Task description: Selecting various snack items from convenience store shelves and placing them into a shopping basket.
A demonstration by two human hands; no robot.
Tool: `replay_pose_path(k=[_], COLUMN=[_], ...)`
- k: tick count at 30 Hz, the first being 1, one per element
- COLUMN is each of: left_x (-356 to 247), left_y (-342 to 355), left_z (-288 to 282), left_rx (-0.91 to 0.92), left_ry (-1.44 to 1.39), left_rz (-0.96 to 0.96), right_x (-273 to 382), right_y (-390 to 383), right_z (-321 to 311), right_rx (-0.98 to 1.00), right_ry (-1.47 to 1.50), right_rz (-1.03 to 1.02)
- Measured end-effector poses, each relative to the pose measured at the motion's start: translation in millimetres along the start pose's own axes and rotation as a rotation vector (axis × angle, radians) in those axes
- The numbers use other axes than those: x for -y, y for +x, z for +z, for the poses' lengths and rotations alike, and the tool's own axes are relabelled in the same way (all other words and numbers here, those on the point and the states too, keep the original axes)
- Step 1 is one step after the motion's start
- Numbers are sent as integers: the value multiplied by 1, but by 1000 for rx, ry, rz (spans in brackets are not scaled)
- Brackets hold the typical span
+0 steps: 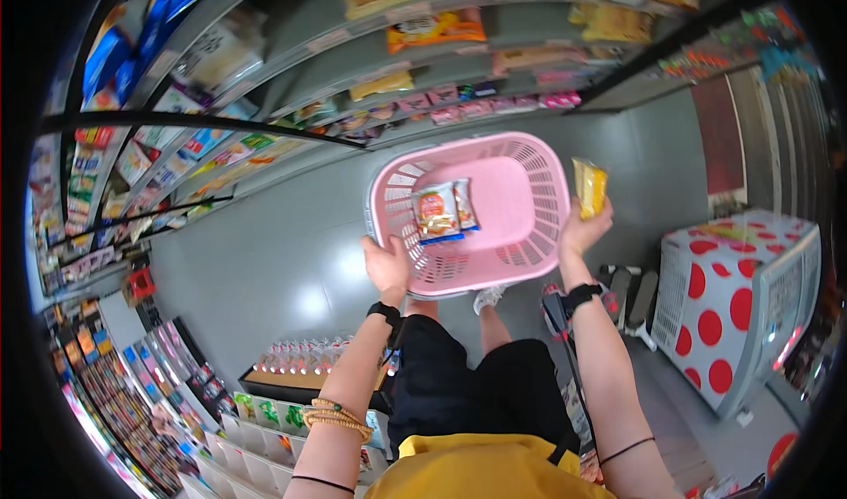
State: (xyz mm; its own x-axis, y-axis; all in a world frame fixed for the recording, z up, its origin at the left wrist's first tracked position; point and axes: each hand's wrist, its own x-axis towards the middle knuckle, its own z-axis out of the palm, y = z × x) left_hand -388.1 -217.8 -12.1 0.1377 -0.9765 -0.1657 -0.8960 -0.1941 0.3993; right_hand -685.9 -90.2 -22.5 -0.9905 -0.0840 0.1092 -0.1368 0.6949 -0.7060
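Note:
A pink plastic shopping basket [494,177] hangs in front of me, with slotted side walls. My left hand [386,265] is closed on its near left rim. Inside, toward the left, lie two white snack packets [436,213] with orange and blue print, one partly over the other. Just outside the basket's right rim, my right hand [584,229] grips a small yellow packet [589,188] in clear wrapping, which points up and away from me. What is inside that packet is too blurred to name.
Shelves with bagged snacks [437,30] run along the far side and the left. To the right stands a white chest freezer with red dots [710,327]. A low display of clear-wrapped goods [300,358] is near my left leg. Grey floor tiles [291,225] surround me.

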Motion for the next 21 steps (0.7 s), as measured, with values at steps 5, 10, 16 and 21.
replay_pose_path(k=[5, 10, 16, 21], left_x=[8, 14, 29, 28], left_y=[1, 1, 6, 13], left_z=[-8, -8, -12, -28], left_rx=[37, 59, 134, 257], left_ry=[-75, -226, -366, -390], left_rz=[-54, 4, 104, 104], right_x=[-8, -25, 76, 199], right_y=[-4, 11, 20, -9], right_z=[4, 3, -19, 37], right_rx=[89, 158, 399, 983], right_ry=[72, 429, 396, 366], right_rz=[21, 245, -4, -389])
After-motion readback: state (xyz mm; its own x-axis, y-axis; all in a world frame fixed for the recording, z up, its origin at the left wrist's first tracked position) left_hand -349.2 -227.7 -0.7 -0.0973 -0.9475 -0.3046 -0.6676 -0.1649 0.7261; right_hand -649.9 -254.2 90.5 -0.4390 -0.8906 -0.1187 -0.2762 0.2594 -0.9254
